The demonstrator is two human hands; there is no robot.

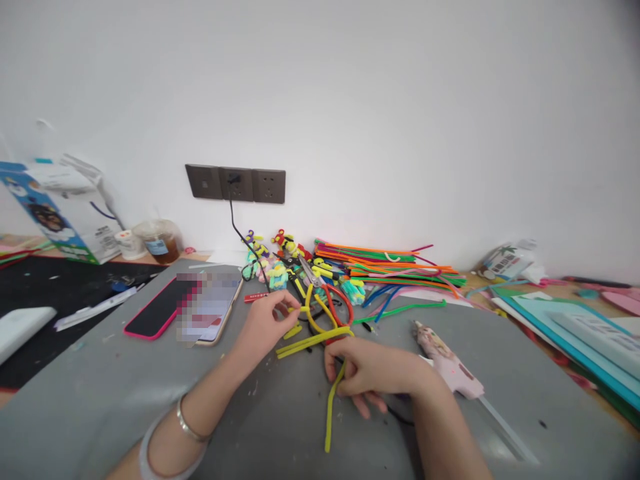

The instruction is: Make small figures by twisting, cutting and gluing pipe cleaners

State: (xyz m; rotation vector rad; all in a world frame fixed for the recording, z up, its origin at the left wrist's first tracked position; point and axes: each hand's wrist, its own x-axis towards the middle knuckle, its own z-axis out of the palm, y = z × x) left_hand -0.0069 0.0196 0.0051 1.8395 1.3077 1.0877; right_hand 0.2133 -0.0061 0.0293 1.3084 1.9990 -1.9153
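Observation:
My left hand is closed in a pinch, with a short yellow piece at its fingertips that looks like pipe cleaner. My right hand holds a yellow pipe cleaner between thumb and index finger, one end hanging toward me; its other fingers are loosely curled. Between the hands, more yellow pipe cleaners lie side by side on the grey mat. Just beyond them are red-orange handled scissors and another tool with yellow handles. Short yellow bits rest beside my left fingertips.
Colourful pipe cleaners are piled against the wall, beside small figures. Two phones lie at left, one partly blurred out. A pink glue gun with a clear stick is at right. A black cord runs down from the socket.

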